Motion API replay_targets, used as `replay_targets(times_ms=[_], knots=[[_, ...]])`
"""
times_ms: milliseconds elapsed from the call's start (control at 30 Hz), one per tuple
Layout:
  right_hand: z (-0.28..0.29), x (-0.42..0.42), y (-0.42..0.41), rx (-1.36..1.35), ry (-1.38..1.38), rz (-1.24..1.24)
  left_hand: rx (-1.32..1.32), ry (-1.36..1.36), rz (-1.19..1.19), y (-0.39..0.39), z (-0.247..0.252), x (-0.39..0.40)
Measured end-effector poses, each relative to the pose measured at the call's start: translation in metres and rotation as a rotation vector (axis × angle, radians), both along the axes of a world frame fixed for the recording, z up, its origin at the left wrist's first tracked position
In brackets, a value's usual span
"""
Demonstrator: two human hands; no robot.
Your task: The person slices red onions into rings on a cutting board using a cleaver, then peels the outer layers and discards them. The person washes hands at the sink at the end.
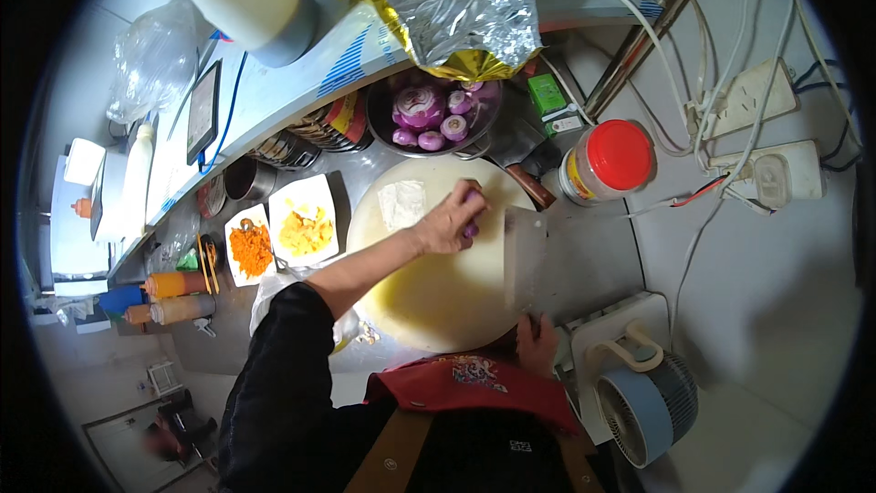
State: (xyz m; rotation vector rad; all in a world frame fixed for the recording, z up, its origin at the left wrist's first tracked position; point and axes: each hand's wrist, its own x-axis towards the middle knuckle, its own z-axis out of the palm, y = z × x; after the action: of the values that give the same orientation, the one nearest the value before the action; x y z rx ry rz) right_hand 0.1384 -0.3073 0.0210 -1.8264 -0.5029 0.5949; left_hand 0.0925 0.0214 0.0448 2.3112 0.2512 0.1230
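Observation:
My left hand (448, 220) holds a small purple onion (471, 219) over a round, pale cutting board (431, 301), with fingers wrapped around most of it. My right hand (537, 344) is at the near right of the board, closed at the handle end of a cleaver (525, 260). The cleaver's broad blade points away from me along the board's right edge. A white cloth or paper piece (402, 204) lies on the board, left of my left hand. Beyond the board stands a metal bowl (438, 149) with several purple onions (419, 106).
Left of the board are a white dish of chopped orange food (250, 250) and another of yellow pieces (306, 229). A red-lidded jar (619, 156) stands at the right, beyond a brown wooden handle (530, 186). A fan (643, 400) sits near my right side. A shelf (274, 92) overhangs the counter.

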Motion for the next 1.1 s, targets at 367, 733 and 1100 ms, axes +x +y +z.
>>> replay_targets(times_ms=[367, 733, 1100], knots=[[-0.006, -0.001, -0.013, -0.038, 0.033, 0.037, 0.553, 0.380, 0.706, 0.116, 0.009, 0.018], [-0.009, -0.005, -0.008, -0.063, 0.051, 0.066, 0.257, 0.841, 0.983, 0.130, -0.001, 0.075], [-0.013, -0.001, -0.010, -0.012, 0.063, 0.036, 0.382, 0.539, 0.594, 0.135, 0.000, 0.038]])
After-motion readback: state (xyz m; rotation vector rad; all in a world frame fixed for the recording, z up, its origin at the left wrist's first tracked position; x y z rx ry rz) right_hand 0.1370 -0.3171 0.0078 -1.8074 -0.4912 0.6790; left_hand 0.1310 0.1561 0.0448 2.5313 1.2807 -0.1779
